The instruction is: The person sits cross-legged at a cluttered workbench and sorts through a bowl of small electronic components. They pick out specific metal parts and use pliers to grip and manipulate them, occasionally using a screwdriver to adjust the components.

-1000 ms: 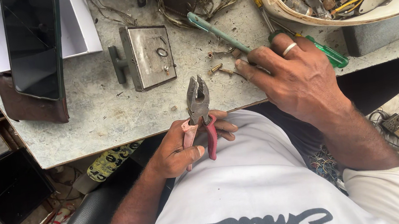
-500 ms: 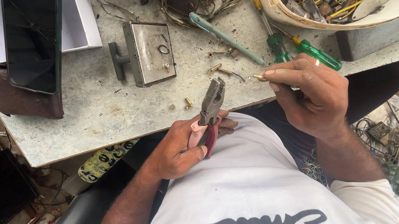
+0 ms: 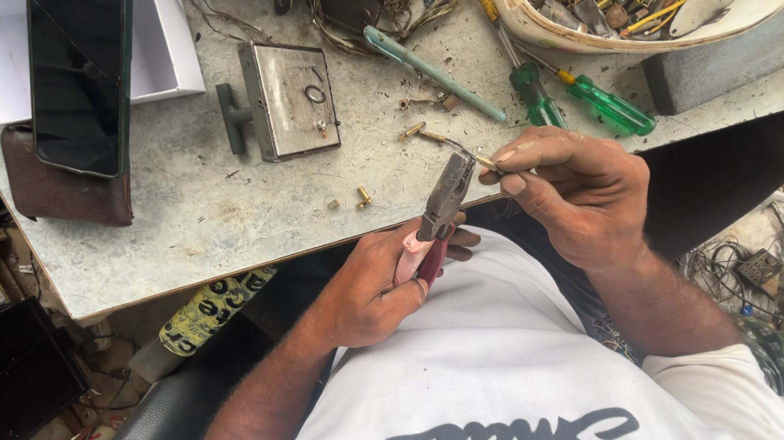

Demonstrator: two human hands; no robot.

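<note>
Left hand (image 3: 371, 288) grips red-handled pliers (image 3: 439, 214); white box (image 3: 156, 39) behind.

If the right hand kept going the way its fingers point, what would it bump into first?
The right hand points left, so it would probably meet the pliers in the left hand first.

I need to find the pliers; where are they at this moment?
In the head view, the pliers are in the left hand, at the table's near edge, jaws toward the right hand.
</note>
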